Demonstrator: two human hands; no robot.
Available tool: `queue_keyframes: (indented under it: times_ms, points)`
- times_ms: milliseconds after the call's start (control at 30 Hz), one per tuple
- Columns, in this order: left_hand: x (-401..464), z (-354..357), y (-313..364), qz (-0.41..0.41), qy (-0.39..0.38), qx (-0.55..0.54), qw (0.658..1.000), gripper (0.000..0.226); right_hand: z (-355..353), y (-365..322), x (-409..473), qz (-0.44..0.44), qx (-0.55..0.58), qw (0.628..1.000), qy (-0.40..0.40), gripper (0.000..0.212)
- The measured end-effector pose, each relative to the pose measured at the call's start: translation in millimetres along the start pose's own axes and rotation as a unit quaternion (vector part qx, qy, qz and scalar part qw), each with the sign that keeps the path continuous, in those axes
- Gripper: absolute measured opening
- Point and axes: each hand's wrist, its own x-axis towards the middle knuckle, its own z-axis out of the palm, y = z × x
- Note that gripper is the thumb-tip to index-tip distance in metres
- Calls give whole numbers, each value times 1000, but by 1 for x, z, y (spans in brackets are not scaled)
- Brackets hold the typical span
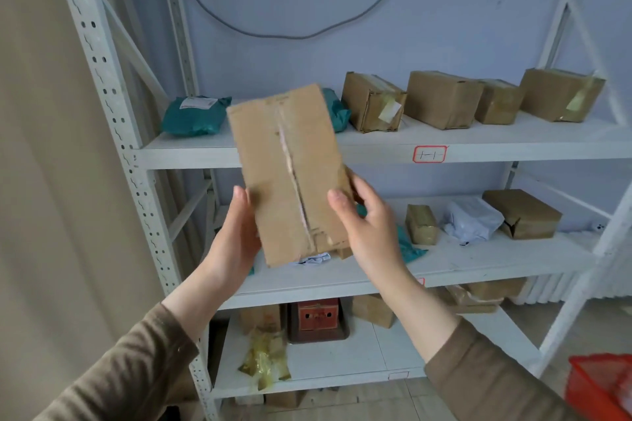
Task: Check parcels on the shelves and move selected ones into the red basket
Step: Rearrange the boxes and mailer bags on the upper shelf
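Note:
I hold a flat brown cardboard parcel (pixel 289 171) up in front of the white shelves, tilted, its taped seam facing me. My left hand (pixel 236 236) grips its lower left edge. My right hand (pixel 367 222) grips its lower right edge, thumb on the front. The red basket (pixel 602 386) shows at the bottom right corner on the floor. The upper shelf (pixel 376 147) carries a teal bag parcel (pixel 195 116) and several brown boxes (pixel 441 99).
The middle shelf (pixel 478 267) bears a small taped box (pixel 421 224), a white bag parcel (pixel 470 220) and a brown box (pixel 521 214). The bottom shelf has a red box (pixel 318 316) and crumpled yellow tape (pixel 265 359). A perforated shelf post (pixel 113 133) stands at left.

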Motion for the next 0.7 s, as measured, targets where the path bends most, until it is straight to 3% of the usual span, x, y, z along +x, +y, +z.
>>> queue_keyframes:
  times_ms: [67, 200, 333, 500, 700]
  points:
    - [0, 4, -5, -16, 16, -48, 999, 66, 6, 5, -3, -68, -117, 991, -4, 58]
    - [-1, 0, -15, -22, 23, -20, 999, 61, 10, 9, -7, -151, -238, 959, 12, 62]
    - [-4, -14, -25, 25, 41, 71, 996, 59, 1, 37, -10, -205, -208, 956, -19, 57]
    - [-5, -14, -31, 87, 39, 138, 986, 84, -2, 77, -17, -197, -178, 964, -24, 59]
    - [-2, -12, -38, 76, 73, 69, 992, 75, 7, 74, -19, -256, -173, 951, -3, 56]
